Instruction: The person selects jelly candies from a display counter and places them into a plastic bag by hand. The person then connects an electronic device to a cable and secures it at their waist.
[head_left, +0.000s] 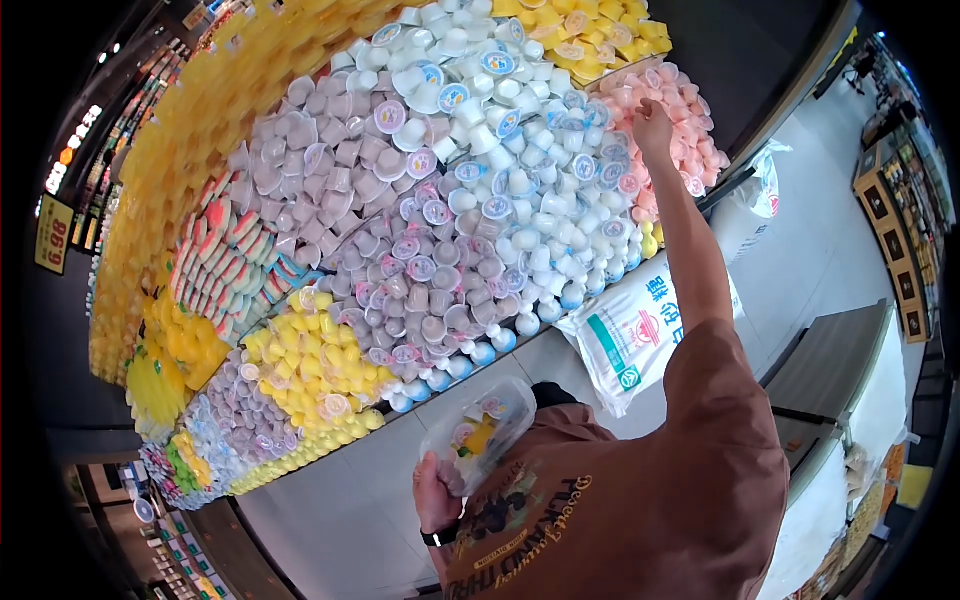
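Observation:
My left hand [434, 497] is closed on the rim of a clear plastic container [512, 420], held low in front of my body. Several jelly cups [478, 436], some yellow and some pale, lie inside it. My right arm stretches far out to the display, where my right hand [653, 128] is over the pink jelly cups [690, 128]. Its fingers are curled together among them; whatever they grip is too small to make out. Beside the pink ones are heaps of white jelly cups [490, 125] and purple-grey jelly cups [335, 165].
Yellow jelly cups [315, 350] fill the lower left of the sloped display. A white printed sack [640, 335] stands on the floor against its front edge. A price sign [53, 234] hangs at far left. Grey cabinets [825, 375] stand at my right.

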